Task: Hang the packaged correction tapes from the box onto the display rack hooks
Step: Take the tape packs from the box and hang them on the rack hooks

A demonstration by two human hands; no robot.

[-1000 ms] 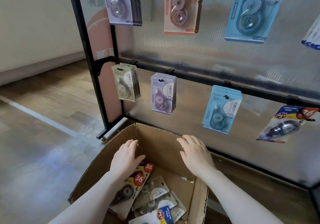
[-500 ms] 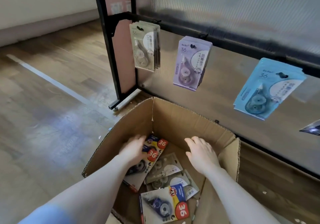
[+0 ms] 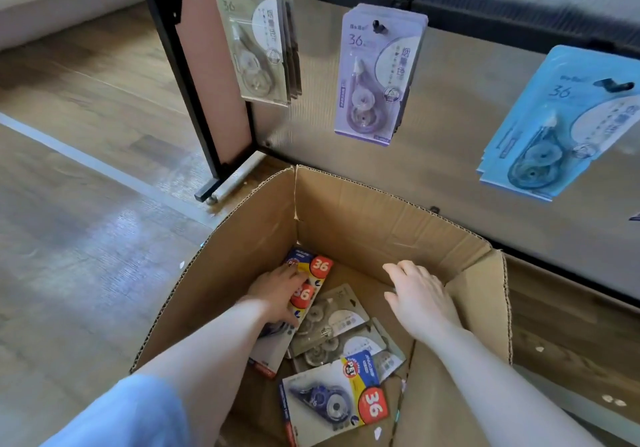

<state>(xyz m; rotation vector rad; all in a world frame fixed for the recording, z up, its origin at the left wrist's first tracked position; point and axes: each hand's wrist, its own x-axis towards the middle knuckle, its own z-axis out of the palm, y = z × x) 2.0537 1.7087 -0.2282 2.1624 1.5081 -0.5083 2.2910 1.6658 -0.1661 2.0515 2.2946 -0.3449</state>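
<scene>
So the packaged correction tapes [image 3: 332, 335] are lying loose in the bottom of the cardboard box [image 3: 363, 211], on the floor right below the display rack [image 3: 194, 76]. We've got our left hand [image 3: 277, 290] gripping the yellow-and-blue packs [image 3: 308, 280], while our right hand [image 3: 420, 296] hovers with relaxed fingers, holding nothing. Grey, purple and blue packs hang on the hooks above.

Loose tape pkgs [image 3: 334, 403] flat in open cardboard box [image 3: 363, 214], btm.

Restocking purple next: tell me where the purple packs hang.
In the head view, the purple packs hang on the rack's middle hook, between the grey-green packs and blue packs, above the box.
</scene>
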